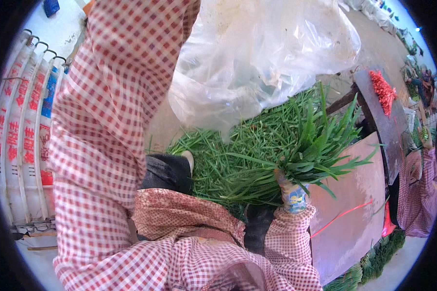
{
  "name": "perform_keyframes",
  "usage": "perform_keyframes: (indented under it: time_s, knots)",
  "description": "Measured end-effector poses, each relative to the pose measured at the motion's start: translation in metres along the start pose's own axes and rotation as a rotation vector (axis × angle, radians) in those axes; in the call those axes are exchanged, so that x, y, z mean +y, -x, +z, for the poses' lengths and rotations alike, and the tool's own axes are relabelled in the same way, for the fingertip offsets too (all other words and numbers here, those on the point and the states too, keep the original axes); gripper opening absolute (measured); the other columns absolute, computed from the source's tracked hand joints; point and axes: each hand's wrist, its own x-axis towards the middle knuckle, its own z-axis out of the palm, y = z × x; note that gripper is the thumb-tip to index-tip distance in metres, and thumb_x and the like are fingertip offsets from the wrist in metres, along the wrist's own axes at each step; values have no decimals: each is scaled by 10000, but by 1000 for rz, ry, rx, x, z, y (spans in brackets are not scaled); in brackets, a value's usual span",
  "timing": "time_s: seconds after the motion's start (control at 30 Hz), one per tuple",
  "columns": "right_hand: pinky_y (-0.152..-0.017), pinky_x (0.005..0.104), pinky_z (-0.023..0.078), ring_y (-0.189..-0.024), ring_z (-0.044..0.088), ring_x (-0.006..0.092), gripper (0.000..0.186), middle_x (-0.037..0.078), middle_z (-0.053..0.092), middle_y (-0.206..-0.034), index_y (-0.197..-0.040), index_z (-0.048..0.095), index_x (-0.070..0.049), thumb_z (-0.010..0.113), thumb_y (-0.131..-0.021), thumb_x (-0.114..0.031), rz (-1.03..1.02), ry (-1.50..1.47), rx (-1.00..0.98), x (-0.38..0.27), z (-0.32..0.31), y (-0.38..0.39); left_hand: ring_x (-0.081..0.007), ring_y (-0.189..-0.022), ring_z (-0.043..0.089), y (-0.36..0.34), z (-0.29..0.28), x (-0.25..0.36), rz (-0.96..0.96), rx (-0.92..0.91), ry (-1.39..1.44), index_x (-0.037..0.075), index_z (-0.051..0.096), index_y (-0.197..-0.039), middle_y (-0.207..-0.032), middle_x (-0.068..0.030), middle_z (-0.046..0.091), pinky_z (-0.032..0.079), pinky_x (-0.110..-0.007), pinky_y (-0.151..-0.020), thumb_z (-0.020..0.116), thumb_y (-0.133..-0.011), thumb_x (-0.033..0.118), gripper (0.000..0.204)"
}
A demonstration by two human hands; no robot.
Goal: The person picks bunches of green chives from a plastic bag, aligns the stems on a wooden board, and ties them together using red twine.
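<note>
My right hand point(286, 186) is closed around the base of a bunch of long, narrow-leaved greens point(320, 148). A blue patterned cuff shows at its wrist, and the leaves fan out up and to the right. Below the bunch, a thick pile of loose green leaves and stems point(228, 165) covers the floor between my legs. My left arm, in a red-and-white checked sleeve point(111, 97), stretches up past the top edge, so the left hand is out of sight. A large clear plastic sheet point(257, 53) lies over the far side of the pile.
On the right stands a low board point(349, 208) with a red strip across it. Behind it, a bundle of red ties point(383, 92) hangs on a dark plank point(381, 116). White crates point(22, 136) line the left. Another person point(420, 189) sits at far right.
</note>
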Motion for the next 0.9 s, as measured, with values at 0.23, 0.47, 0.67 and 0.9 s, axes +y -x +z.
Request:
perform_keyframes:
  time_s: [0.23, 0.47, 0.67, 0.9]
  knots:
    - [-981, 449, 374, -1092, 430, 273, 457, 90, 447, -1252, -1314, 470, -103, 474, -979, -414, 39, -312, -89, 30, -33, -25, -235, -782, 655, 197, 114, -58, -59, -888, 15, 24, 693, -947, -845, -130, 684, 536, -367, -749, 652, -841, 265, 265]
    - [-1062, 514, 365, -1234, 450, 323, 559, 119, 454, -1427, -1411, 433, -103, 464, -973, -448, 82, -451, -149, 45, -28, -31, -192, -768, 627, 54, -29, -7, -44, -136, -65, 43, 684, -938, -827, -85, 663, 526, -353, -726, 624, -870, 291, 264]
    - [-1005, 515, 404, -1200, 474, 318, 528, 125, 490, -1387, -1403, 437, -85, 475, -977, -397, 86, -442, -170, 48, -28, -37, -156, -756, 604, 275, 88, -59, -66, -987, 17, 60, 677, -930, -812, -46, 645, 517, -341, -705, 599, -895, 314, 268]
    - [-983, 454, 413, -1157, 475, 300, 534, 129, 497, -1377, -1400, 442, -68, 480, -984, -400, 80, -559, -52, 38, -54, -44, -128, -768, 640, 132, 19, -131, -785, -944, 284, 76, 651, -972, -848, -28, 653, 524, -275, -635, 657, -894, 250, 191]
